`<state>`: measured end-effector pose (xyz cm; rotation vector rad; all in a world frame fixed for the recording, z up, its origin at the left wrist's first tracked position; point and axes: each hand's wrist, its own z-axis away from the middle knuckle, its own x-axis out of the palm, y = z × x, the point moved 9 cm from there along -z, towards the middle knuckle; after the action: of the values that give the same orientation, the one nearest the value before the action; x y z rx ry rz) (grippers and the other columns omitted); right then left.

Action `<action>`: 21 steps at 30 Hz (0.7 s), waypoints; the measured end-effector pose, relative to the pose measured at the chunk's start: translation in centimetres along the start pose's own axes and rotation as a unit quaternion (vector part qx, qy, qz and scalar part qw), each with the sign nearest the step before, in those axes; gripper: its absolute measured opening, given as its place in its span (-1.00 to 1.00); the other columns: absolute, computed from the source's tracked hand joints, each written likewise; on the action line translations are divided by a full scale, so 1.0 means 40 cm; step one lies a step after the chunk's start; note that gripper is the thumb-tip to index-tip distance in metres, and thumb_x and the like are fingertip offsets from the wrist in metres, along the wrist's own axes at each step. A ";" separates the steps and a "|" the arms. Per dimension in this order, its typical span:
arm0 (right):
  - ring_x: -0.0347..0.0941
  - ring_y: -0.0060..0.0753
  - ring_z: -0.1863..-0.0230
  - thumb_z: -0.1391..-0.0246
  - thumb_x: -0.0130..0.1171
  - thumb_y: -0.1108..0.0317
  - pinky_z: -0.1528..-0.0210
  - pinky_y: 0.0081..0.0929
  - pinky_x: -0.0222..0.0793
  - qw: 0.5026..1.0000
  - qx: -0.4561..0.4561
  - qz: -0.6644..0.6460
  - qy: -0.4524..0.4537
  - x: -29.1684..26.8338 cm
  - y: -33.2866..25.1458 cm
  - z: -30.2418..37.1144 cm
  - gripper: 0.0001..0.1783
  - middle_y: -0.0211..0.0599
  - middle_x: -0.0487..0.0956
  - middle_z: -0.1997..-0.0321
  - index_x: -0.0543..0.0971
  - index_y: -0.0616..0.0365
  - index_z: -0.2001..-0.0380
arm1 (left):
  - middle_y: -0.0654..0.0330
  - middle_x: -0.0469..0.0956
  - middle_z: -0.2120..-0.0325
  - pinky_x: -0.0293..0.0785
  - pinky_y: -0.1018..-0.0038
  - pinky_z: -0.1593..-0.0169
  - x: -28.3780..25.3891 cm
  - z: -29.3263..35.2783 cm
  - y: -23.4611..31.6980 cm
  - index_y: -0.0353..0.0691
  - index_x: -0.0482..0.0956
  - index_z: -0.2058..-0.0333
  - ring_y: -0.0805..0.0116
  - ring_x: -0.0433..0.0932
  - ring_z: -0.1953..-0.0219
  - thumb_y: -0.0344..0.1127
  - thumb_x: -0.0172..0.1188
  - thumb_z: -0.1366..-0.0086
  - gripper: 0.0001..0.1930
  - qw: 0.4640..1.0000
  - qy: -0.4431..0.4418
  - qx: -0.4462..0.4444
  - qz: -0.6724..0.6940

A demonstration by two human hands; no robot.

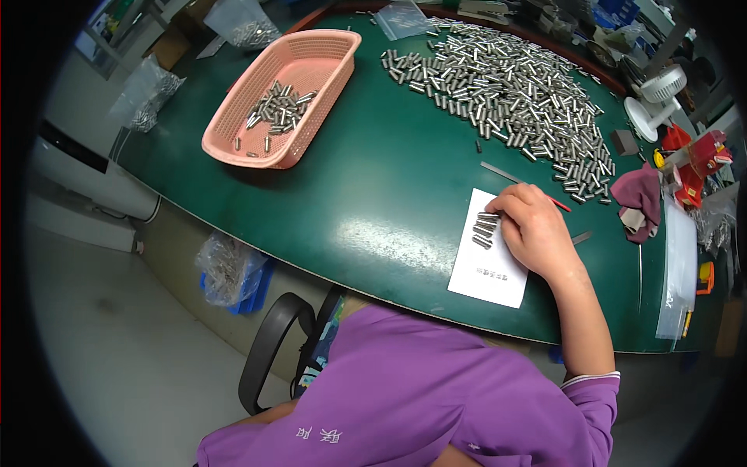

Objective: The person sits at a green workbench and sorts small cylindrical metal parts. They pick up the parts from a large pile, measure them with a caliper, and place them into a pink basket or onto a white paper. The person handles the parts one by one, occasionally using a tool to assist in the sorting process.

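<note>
My right hand (535,227) rests over a white paper sheet (486,282) on the table, its fingers curled and pinched at the top end of a short row of small metal pins (483,232). These pins lie side by side on the sheet, and the fingers partly cover the uppermost one. Beneath the hand, a thin strip tool with a red end (559,204) sticks out on the right, and its grey blade (500,172) shows beyond the knuckles. My left hand is out of view.
A pink plastic basket (315,128) holding loose pins stands at the left. A large heap of metal pins (506,78) spreads over the far right of the green table (373,202). Near the right edge are a maroon cloth (638,198), plastic bags (678,265) and a white fan (657,97).
</note>
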<state>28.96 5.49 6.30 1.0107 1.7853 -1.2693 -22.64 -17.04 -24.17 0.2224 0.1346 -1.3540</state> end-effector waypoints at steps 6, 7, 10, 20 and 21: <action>0.47 -0.19 0.07 -0.01 0.13 0.54 0.00 -0.23 0.40 1.000 0.006 -0.001 0.006 -0.002 -0.009 0.001 -0.84 -0.31 0.55 0.21 0.61 0.12 0.32 | -0.04 0.65 0.17 0.51 0.21 0.05 0.110 -0.025 -0.061 -0.18 0.63 0.09 -0.05 0.62 0.13 -0.13 0.16 -0.26 -0.66 0.988 0.073 -0.041 0.126; 0.47 -0.19 0.08 -0.01 0.13 0.54 0.01 -0.23 0.41 1.000 0.004 0.000 0.008 -0.001 -0.014 0.003 -0.85 -0.31 0.55 0.22 0.61 0.13 0.32 | -0.04 0.65 0.17 0.51 0.21 0.05 0.114 -0.027 -0.065 -0.18 0.63 0.08 -0.05 0.62 0.12 -0.13 0.16 -0.26 -0.66 0.987 0.077 -0.045 0.134; 0.47 -0.18 0.11 0.01 0.14 0.55 0.04 -0.24 0.41 1.000 -0.007 0.007 0.019 -0.004 -0.019 0.002 -0.85 -0.31 0.55 0.24 0.61 0.14 0.33 | -0.04 0.65 0.15 0.51 0.22 0.04 0.090 -0.022 -0.047 -0.18 0.63 0.07 -0.04 0.62 0.11 -0.13 0.16 -0.26 -0.65 0.988 0.078 -0.040 0.124; 0.44 -0.17 0.05 0.05 0.11 0.50 -0.04 -0.21 0.37 1.000 -0.018 -0.007 0.017 0.012 0.004 0.012 -0.76 -0.32 0.53 0.20 0.63 0.08 0.27 | 0.02 0.66 0.15 0.52 0.33 0.03 -0.423 0.363 0.548 -0.21 0.62 0.06 0.12 0.65 0.11 -0.26 0.14 -0.30 -0.71 0.942 0.043 0.242 -0.230; 0.43 -0.18 0.04 0.02 0.08 0.50 -0.07 -0.22 0.35 1.000 -0.012 -0.006 0.022 0.015 0.016 0.019 -0.75 -0.32 0.53 0.20 0.64 0.08 0.25 | 0.06 0.66 0.20 0.52 0.37 0.05 -0.479 0.469 0.649 -0.23 0.62 0.09 0.17 0.65 0.15 -0.35 0.10 -0.32 -0.76 0.935 0.039 0.322 -0.140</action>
<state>29.36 5.03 5.30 1.0227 1.8376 -1.2387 -1.95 1.92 0.44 0.8354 -0.2294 -1.6425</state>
